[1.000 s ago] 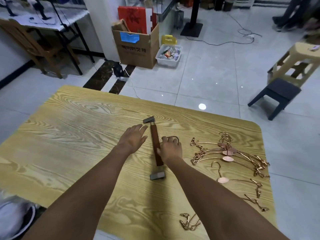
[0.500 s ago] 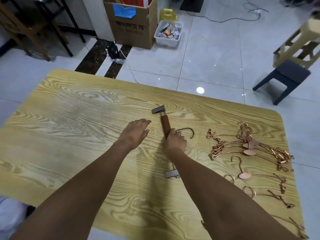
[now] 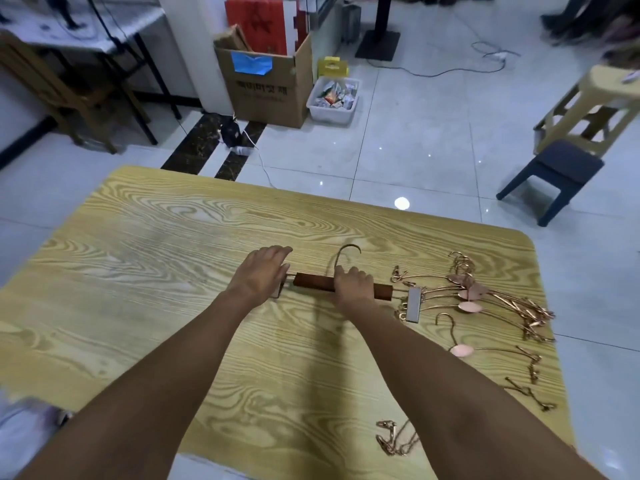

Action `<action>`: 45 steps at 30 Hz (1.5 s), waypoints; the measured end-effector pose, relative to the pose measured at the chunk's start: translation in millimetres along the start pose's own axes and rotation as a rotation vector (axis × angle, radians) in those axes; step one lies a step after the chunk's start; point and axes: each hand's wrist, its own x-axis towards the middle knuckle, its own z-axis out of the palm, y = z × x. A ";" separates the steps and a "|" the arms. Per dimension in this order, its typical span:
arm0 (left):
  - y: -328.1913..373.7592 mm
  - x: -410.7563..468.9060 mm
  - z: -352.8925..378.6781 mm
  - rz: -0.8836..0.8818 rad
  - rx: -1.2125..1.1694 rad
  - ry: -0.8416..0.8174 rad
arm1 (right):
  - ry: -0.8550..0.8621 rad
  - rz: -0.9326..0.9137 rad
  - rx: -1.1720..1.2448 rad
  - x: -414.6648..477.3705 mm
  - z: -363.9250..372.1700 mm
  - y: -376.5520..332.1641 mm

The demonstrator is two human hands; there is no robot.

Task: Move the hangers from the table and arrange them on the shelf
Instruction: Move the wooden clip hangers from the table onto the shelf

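Note:
A wooden clip hanger [image 3: 313, 282] with a dark brown bar, metal clips at both ends and a curved hook lies crosswise near the middle of the wood-grain table [image 3: 145, 258]. My right hand [image 3: 353, 284] grips the bar just right of the hook. My left hand [image 3: 263, 271] rests over the bar's left end, fingers fairly straight, covering that clip. A pile of rose-gold wire hangers [image 3: 485, 299] lies to the right, touching the right clip. One single wire hanger [image 3: 464, 349] lies nearer me. No shelf is in view.
More rose-gold clips [image 3: 394, 441] lie at the table's near edge. Beyond the table stand a cardboard box [image 3: 270, 88], a white bin [image 3: 334, 98], a dark blue stool [image 3: 557, 174] and a beige stool [image 3: 602, 98]. A cable runs across the tiled floor.
The wooden hanger has turned from pointing away from me to lying crosswise. My right hand keeps its hold on the bar, and my left hand has come onto its left end.

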 end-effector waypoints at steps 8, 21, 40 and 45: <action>89.7 -17.7 -10.5 -0.069 0.006 0.110 | 0.155 -0.004 0.144 -45.2 -45.5 99.4; 257.8 -74.6 60.3 -0.097 0.051 0.074 | 0.377 -0.112 0.098 -117.2 -78.8 247.2; 357.0 -88.8 146.4 0.044 0.085 -0.227 | 0.437 -0.210 0.090 -156.9 -66.0 275.8; 362.4 -90.8 168.2 0.069 0.105 -0.256 | 0.419 -0.217 0.105 -166.6 -35.6 269.3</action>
